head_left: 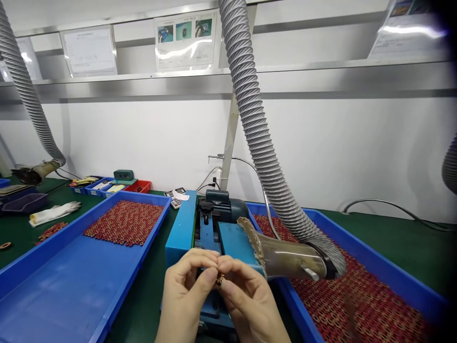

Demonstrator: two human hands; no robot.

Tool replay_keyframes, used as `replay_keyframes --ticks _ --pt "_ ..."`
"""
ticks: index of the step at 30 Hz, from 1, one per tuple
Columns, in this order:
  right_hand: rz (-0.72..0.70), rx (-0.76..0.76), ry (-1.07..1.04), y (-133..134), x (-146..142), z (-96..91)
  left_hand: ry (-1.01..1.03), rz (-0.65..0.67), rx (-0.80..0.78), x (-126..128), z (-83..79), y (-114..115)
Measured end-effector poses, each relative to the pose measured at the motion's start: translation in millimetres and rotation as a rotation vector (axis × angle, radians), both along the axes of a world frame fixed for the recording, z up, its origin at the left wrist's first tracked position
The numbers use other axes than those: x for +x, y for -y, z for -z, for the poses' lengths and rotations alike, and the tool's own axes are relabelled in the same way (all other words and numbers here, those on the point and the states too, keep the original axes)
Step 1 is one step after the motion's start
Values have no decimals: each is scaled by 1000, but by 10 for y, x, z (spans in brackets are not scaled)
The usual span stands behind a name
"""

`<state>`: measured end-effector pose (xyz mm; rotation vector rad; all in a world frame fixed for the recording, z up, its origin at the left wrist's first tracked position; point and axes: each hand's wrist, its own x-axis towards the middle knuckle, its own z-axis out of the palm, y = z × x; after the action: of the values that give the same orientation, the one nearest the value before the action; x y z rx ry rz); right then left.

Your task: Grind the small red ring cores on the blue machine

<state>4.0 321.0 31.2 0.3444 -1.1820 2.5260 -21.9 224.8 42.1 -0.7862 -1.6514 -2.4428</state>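
My left hand (191,288) and my right hand (246,295) meet in front of a blue motor-driven machine (182,228). Between their fingertips they pinch a small copper-coloured ring-like part (220,279), mostly covered by the fingers. Both hands have thumb and fingers closed on it. Just behind the hands is the machine's blue housing, with the metal mouth of a suction pipe (289,257) to its right.
A blue tray (117,300) on the left holds red ring parts (124,221) at its far end. Many more red rings (357,305) fill the right tray (385,276). A grey hose (250,95) hangs down. A white glove (53,213) lies far left.
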Motion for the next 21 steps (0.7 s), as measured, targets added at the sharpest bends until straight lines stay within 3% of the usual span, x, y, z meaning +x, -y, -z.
replay_keyframes --ticks 3,7,11,14,16,18,21 --pt "-10 -4 13 -4 -3 -10 -168 -80 -170 -37 -21 108" --pt "-60 -24 47 25 3 -27 -225 -99 -252 -29 -66 161" --pt "-127 -54 49 35 17 -39 -170 -72 -121 -17 -46 129" --pt "-189 -91 42 14 20 -49 -144 -135 27 -34 -15 153" --pt "-222 -130 63 -10 21 -54 -210 -195 29 -49 -18 205" --pt "-270 -184 95 -36 25 -57 -352 -196 -99 -55 -45 257" --pt "-349 -263 124 -59 39 -50 -521 -92 -379 -34 -98 280"
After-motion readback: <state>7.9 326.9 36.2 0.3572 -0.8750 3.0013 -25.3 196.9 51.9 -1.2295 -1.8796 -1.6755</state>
